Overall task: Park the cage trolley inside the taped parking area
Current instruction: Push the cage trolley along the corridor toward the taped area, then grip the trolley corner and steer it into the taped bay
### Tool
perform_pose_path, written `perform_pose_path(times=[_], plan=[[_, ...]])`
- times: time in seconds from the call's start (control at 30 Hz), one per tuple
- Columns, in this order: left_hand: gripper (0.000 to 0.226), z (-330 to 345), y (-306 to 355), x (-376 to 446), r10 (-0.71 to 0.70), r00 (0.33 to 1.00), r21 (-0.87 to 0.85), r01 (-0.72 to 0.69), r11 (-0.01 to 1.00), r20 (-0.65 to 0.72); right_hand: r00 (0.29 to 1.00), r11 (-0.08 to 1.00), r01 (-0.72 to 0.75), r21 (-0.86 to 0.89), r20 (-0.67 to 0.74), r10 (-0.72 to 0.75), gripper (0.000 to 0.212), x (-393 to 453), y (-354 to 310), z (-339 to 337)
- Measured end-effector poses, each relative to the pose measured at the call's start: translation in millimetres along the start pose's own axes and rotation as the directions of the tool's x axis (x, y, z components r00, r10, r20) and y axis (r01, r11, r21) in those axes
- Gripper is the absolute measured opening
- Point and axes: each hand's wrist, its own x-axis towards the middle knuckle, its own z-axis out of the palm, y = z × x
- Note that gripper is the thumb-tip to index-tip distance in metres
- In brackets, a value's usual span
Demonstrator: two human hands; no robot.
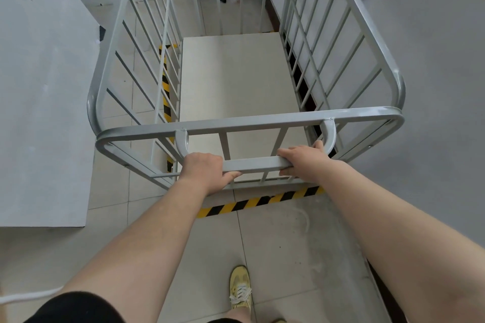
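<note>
A grey metal cage trolley [262, 120] with barred sides and a bare pale deck stands in front of me. My left hand [207, 170] and my right hand [304, 162] both grip its horizontal push handle [252, 164]. Yellow-and-black floor tape [257, 202] runs across the tiles just under the trolley's near end, and another strip of the tape [165, 81] runs along its left side. The trolley's deck lies beyond the near strip and right of the left strip. Its wheels are hidden.
A grey wall [433, 86] stands close along the trolley's right side. A large grey panel or tabletop [44, 86] lies close on the left. My yellow shoe [240, 288] is on the tiled floor behind the tape. A white cable [29, 296] lies at bottom left.
</note>
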Motion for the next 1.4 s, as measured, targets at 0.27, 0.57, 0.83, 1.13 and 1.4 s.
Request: perform_pose_path(times=[0.27, 0.57, 0.83, 1.13, 1.4], plan=[[0.063, -3, -16, 7, -0.006, 1.0, 0.016, 0.006, 1.0, 0.025, 1.0, 1.0, 0.021, 0.013, 0.002, -0.021, 0.028, 11, -10, -8], [0.056, 1, -32, 3, -0.083, 0.997, -0.206, 0.08, 0.975, -0.004, 0.992, 0.997, -0.016, 0.08, 0.13, 0.006, 0.033, 24, -28, -22], [0.049, -2, -122, -3, -0.178, 0.963, -0.537, 0.043, 0.842, -0.202, 0.978, 0.986, 0.134, 0.098, -0.173, -0.116, 0.068, 65, -133, -66], [0.044, 49, -290, -10, -0.256, 0.944, -0.571, 0.097, 0.815, -0.206, 0.965, 0.99, 0.031, 0.138, -0.263, 0.006, 0.076, 146, -272, -118], [0.048, 85, -332, -7, -0.225, 0.971, -0.679, 0.115, 0.725, -0.076, 0.997, 0.989, -0.067, 0.131, -0.036, 0.072, 0.066, 195, -353, -112]])
